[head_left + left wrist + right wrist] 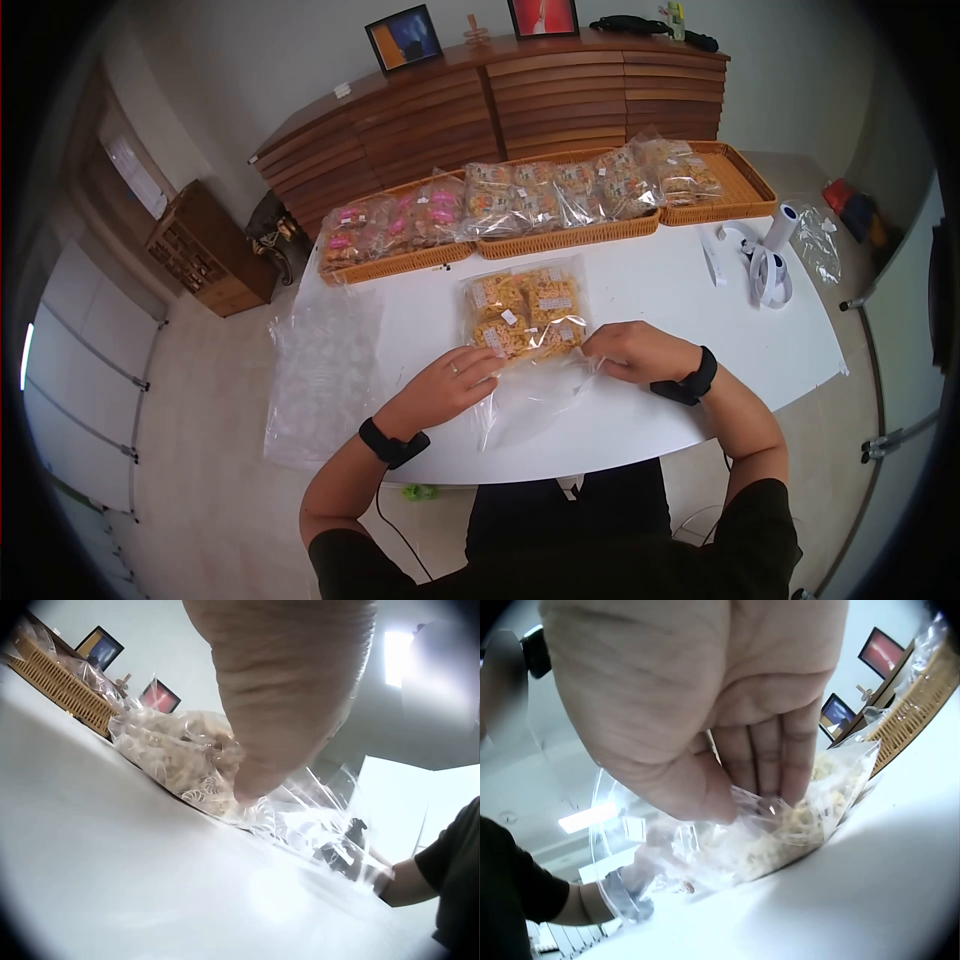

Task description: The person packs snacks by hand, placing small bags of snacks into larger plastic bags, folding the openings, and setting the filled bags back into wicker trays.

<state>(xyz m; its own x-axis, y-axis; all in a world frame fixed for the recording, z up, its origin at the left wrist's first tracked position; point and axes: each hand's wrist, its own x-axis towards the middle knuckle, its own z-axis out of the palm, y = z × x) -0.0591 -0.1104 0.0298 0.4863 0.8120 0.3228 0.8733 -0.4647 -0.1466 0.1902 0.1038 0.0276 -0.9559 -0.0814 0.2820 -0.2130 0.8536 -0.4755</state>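
Note:
A clear plastic bag (528, 312) lies on the white table, filled with several smaller packs of yellowish snack pieces bearing white labels. Its loose plastic end spreads toward the person. My left hand (440, 390), with a ring on one finger, holds the bag's near left edge; in the left wrist view its thumb side hides the other fingers. At the near right corner, my right hand (640, 350) pinches the plastic. The right wrist view shows the thumb and fingers (799, 754) closing on crumpled film, with the snack packs just beyond.
Wicker baskets (570, 237) holding bagged snacks line the table's far side. Flat clear bags (320, 370) lie at the left. At the right are a white roll (781, 228), a white strap-like coil (770, 278) and crumpled plastic (817, 243). A wooden cabinet (420, 125) stands behind.

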